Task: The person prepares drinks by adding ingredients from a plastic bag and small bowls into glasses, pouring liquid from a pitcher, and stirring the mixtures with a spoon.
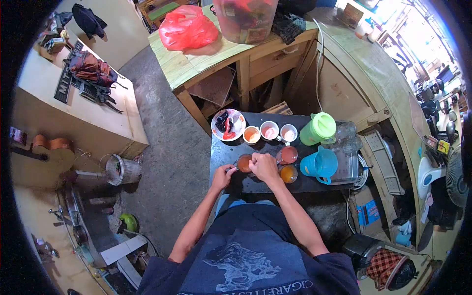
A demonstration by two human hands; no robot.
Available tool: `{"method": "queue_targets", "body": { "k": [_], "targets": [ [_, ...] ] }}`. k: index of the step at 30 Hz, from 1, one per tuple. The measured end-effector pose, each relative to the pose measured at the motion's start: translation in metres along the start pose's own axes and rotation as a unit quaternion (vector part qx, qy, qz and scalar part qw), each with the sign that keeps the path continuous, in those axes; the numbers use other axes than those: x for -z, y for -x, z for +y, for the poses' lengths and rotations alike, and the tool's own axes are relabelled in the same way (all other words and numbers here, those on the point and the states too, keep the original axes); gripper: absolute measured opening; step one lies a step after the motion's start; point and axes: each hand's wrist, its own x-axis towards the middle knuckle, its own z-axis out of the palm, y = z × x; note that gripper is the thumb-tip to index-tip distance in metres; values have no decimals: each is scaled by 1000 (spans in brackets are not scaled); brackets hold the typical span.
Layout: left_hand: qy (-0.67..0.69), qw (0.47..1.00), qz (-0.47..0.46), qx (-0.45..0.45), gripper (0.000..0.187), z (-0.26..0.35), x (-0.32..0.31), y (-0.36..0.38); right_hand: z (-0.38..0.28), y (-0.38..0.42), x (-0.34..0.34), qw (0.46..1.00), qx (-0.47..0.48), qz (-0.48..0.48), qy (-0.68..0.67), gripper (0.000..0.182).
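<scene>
On the dark low table, a glass mug of brown-orange drink [243, 163] stands between my hands. My left hand [224, 176] is closed at the mug's left side, seemingly on its handle. Over the mug's right edge is my right hand [264, 166], its fingers pinched together on something I cannot make out. A glass of reddish drink [287, 155] and a glass of orange drink [288, 173] are just right of that hand. Behind them stand a cup with orange contents [251, 134] and two white cups [270, 130] [288, 132] with pinkish contents.
A patterned bowl [237, 136] holds black and red plastic. To the right are a green lidded pitcher [318, 129], a blue pitcher [319, 164] and a clear tray [347, 169]. A wooden counter [172, 66] with a red bag [188, 28] stands beyond.
</scene>
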Motion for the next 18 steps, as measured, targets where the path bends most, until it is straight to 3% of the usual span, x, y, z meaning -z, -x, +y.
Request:
{"method": "queue_targets", "body": {
  "k": [3, 6, 10, 13, 16, 18],
  "targets": [
    [-3, 1000, 9, -10, 25, 0, -2, 1, 9, 3, -1, 996, 42, -76, 38, 17],
    [8, 1000, 21, -6, 24, 3, -4, 4, 8, 1, -1, 987, -5, -154, -51, 16],
    [44, 998, 20, 28, 23, 2, -7, 4, 2, 0, -1, 1000, -26, -7, 5, 16],
    [49, 998, 27, 18, 23, 2, -10, 4, 11, 1, -6, 995, 27, -82, 56, 16],
    [49, 998, 36, 8, 24, 0, -11, 6, 10, -2, -4, 988, -18, -143, -53, 16],
    [50, 998, 41, 2, 24, -1, -11, 5, 7, -3, -5, 996, -47, -57, -44, 16]
  ]
}}
